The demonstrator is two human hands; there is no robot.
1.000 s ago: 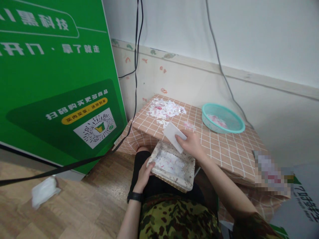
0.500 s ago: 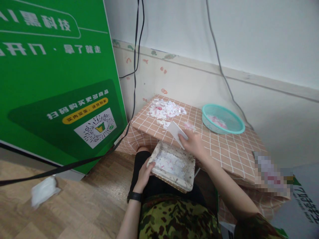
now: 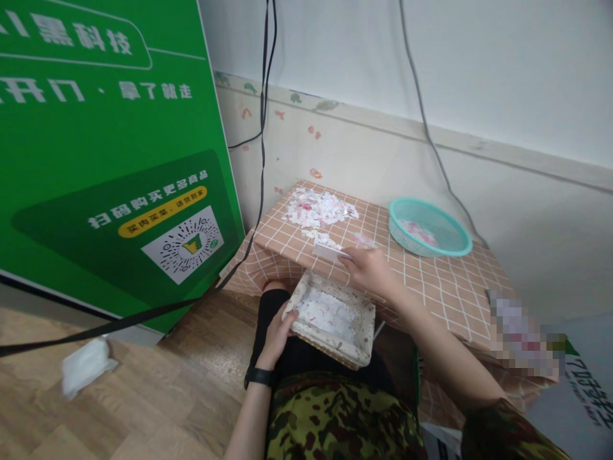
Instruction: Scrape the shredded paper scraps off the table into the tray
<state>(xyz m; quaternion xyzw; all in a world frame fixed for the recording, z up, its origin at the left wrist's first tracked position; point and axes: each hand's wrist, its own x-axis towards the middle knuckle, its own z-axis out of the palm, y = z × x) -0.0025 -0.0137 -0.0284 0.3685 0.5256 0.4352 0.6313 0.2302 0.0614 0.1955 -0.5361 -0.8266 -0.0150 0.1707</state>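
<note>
My left hand (image 3: 279,332) grips the left side of a cloth-lined basket (image 3: 330,350), which rests tilted on my lap below the table's front edge. White paper scraps (image 3: 325,311) lie inside it. In my right hand (image 3: 371,268) is a white card (image 3: 330,253), held nearly edge-on at the table's front edge beside some loose scraps. Behind the card spreads a pile of torn paper (image 3: 318,209), white with a few pink bits. A small pink-and-white clump (image 3: 364,240) lies just beyond my right hand.
A turquoise plastic strainer basket (image 3: 431,227) with pink-and-white scraps stands at the table's back right. The table has a brown checked cloth (image 3: 431,287). A green printed cabinet (image 3: 119,140) rises at left, with a black strap (image 3: 261,160) hanging before it. A white bag (image 3: 86,367) lies on the floor.
My right hand has shifted slightly left, and the card has turned from face-up slanting to nearly edge-on, lower against the tabletop scraps. My left hand and the lined basket have stayed put.
</note>
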